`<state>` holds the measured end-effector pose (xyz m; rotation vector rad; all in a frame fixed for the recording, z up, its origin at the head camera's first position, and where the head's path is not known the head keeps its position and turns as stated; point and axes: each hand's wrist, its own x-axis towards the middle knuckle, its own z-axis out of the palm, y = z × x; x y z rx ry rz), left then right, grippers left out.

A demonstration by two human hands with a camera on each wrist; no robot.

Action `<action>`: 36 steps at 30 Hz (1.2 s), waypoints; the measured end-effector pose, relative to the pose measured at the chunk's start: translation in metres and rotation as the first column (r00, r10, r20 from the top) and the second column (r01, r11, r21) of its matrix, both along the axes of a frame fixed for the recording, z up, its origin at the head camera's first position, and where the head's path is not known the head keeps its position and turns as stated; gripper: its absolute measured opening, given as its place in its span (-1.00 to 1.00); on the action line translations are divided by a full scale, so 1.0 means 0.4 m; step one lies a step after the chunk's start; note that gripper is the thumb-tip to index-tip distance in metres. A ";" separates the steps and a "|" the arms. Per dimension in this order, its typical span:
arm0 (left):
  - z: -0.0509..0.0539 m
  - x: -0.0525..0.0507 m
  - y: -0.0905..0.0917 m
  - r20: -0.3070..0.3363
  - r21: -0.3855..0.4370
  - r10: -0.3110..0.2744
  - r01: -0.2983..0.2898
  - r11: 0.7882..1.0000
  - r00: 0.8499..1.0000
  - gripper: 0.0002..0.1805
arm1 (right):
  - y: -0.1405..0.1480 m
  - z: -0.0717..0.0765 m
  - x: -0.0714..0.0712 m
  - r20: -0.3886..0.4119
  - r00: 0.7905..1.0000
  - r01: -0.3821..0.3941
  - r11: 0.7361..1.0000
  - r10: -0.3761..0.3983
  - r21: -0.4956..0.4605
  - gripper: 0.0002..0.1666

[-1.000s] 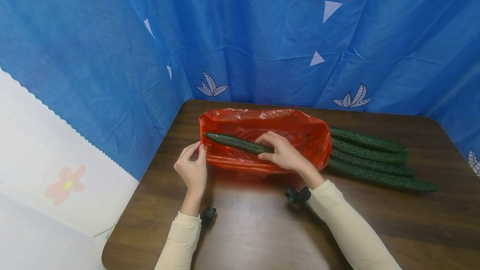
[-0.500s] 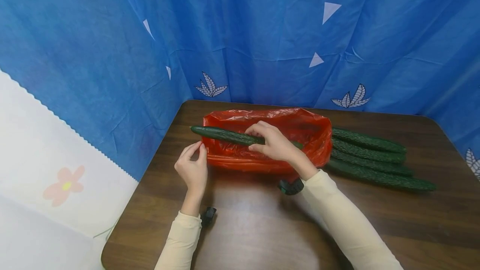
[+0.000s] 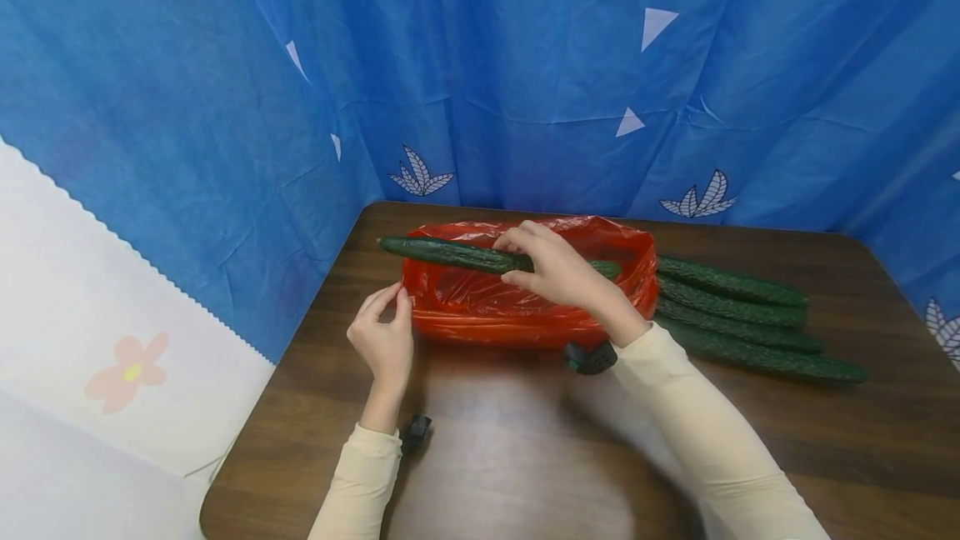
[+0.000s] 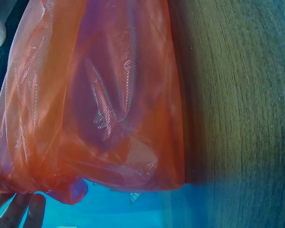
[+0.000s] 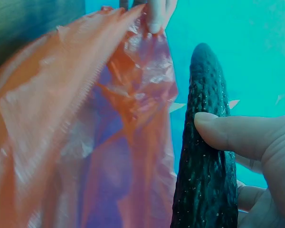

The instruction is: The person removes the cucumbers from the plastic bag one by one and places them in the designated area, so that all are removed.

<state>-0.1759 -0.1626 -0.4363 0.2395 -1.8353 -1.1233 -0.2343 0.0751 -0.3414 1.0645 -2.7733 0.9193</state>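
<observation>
A red plastic bag [image 3: 510,327] lies on the table with its mouth spread upward. At the bag's left corner, my left hand [image 3: 384,338] pinches the rim between thumb and fingertips. My right hand [image 3: 558,269] grips a long dark green cucumber [image 3: 450,252] by its middle, over the bag's mouth. Its left end reaches past the bag's left rim; its right end shows beyond my hand. In the right wrist view, the thumb [image 5: 228,133] presses on the bumpy cucumber [image 5: 206,166], beside the bag [image 5: 52,137]. Through the translucent bag in the left wrist view, no contents can be made out clearly.
Several more cucumbers [image 3: 757,352] lie side by side on the brown wooden table [image 3: 517,440], just right of the bag. A blue curtain [image 3: 540,140] hangs behind the table's back edge. White cloth [image 3: 90,315] with a printed flower is at the left.
My right hand has lifted the cucumber up from inside the bag and slightly leftward, so its tip now passes the left rim. My left hand keeps its pinch in nearly the same place.
</observation>
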 end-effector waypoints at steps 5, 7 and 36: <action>0.000 0.000 -0.002 -0.017 0.002 -0.003 0.003 1.000 1.000 -0.87 | 0.041 0.033 0.007 -0.042 0.999 0.009 1.000 -0.010 -0.008 -0.54; 0.002 0.000 -0.003 -0.027 0.011 -0.008 0.008 1.000 1.000 -0.87 | 0.065 0.045 0.012 -0.055 0.998 0.013 1.000 -0.013 -0.011 -0.53; -0.006 -0.002 -0.004 -0.031 0.047 0.031 -0.030 0.998 0.999 -0.88 | 0.530 -0.042 0.162 -0.319 0.938 0.130 0.990 -0.138 -0.044 -0.37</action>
